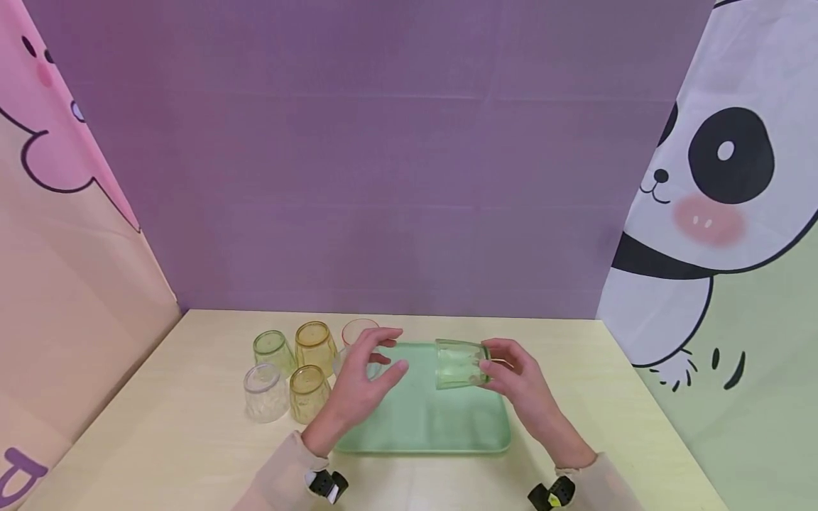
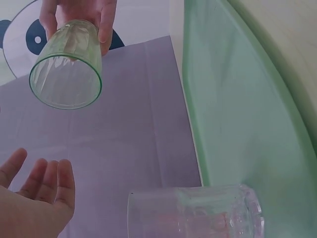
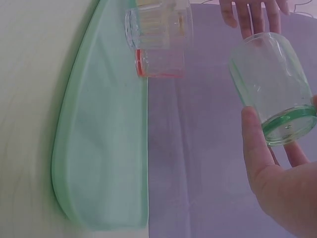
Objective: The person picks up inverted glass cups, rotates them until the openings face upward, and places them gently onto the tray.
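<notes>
A green-tinted drinking glass (image 1: 459, 364) lies sideways in the air over the green tray (image 1: 422, 433). My right hand (image 1: 520, 380) holds it at the base between thumb and fingers, mouth facing left. Across from that mouth is my left hand (image 1: 358, 383), its fingers relaxed and spread apart, holding nothing. In the left wrist view a clear glass (image 2: 193, 213) stands upright below the left hand; in the head view that hand partly covers it. Behind it is a glass with a red rim (image 1: 360, 328).
Left of the tray stand another green glass (image 1: 273, 350), an amber glass (image 1: 315, 344), a second amber glass (image 1: 309, 394) and a clear glass (image 1: 265, 394). A purple backdrop (image 1: 383, 177) rises behind the pale wooden table (image 1: 172, 433), with printed panels at both sides.
</notes>
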`<state>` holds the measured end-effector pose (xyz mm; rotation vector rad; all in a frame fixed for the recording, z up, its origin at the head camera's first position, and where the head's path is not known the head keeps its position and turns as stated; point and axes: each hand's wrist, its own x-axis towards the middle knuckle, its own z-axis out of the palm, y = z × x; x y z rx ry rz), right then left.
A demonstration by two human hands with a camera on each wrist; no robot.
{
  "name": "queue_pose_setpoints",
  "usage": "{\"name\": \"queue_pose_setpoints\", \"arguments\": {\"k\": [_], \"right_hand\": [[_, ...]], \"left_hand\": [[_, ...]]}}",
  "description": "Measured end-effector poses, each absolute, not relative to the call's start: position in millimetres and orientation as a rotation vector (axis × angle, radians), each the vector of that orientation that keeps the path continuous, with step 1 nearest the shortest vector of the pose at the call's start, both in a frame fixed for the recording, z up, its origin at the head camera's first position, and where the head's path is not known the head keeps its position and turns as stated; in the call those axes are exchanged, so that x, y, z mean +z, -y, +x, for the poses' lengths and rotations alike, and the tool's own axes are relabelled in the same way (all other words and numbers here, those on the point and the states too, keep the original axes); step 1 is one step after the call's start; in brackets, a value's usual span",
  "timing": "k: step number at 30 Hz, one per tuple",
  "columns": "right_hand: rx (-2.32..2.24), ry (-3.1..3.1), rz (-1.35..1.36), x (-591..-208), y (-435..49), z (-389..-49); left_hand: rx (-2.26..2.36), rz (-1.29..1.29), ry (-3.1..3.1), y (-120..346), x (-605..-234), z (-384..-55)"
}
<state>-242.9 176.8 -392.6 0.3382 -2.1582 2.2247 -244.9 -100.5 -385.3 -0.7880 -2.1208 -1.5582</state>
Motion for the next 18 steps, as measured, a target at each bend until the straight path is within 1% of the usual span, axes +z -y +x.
{"name": "queue_pose_setpoints", "arguments": {"k": [18], "right_hand": [[2.304, 2.143, 0.333, -388.6, -161.9, -237.7]], "left_hand": [[-1.608, -0.767, 2.212, 89.7, -387.6, -235.2]]}}
